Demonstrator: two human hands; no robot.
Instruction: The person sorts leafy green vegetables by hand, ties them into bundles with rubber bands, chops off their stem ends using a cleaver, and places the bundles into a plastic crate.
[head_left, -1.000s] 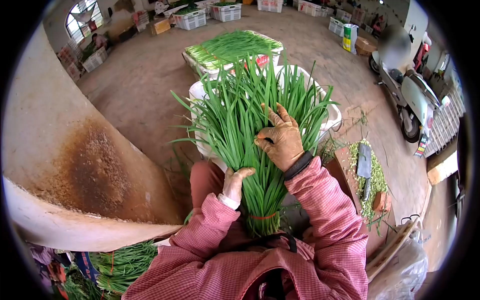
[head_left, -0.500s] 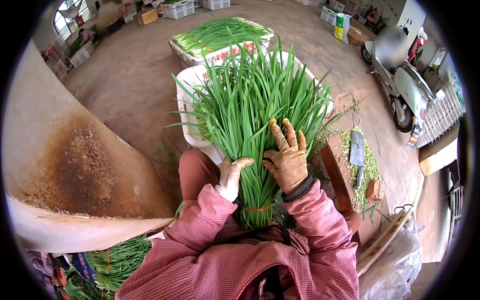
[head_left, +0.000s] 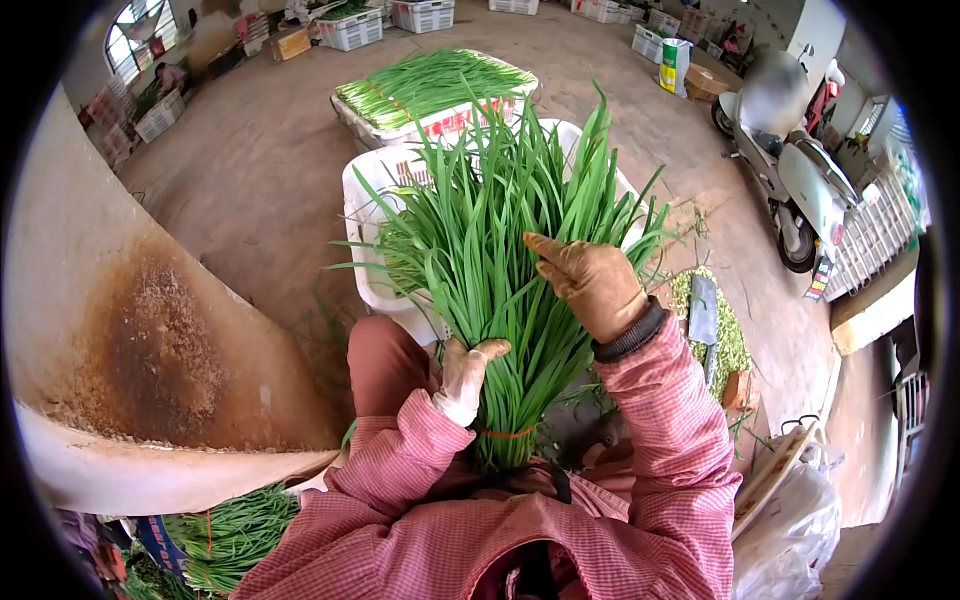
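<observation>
A large bundle of green chives (head_left: pixel 500 270) leans upright between my knees, its lower end bound with a red band (head_left: pixel 507 433). My left hand (head_left: pixel 464 375), in a pale stained glove, wraps the left side of the bundle, its thumb lying over the leaves. On the right side, my right hand (head_left: pixel 592 285) in a brown-stained glove is closed on some of the leaves, its index finger pointing left across them. Its other fingers are partly hidden. Behind the leaf tips sits a white plastic crate (head_left: pixel 367 235).
Further back, another crate (head_left: pixel 440 127) is heaped with chives. A cleaver (head_left: pixel 703 308) lies among trimmings (head_left: pixel 738 345) at right. A large stained basin (head_left: pixel 170 350) stands at left, above tied chives (head_left: pixel 240 530). A scooter (head_left: pixel 800 180) is parked at far right.
My right hand has gone from spread fingers on the leaves to a closed grip, slightly higher and to the right. My left hand stays on the bundle.
</observation>
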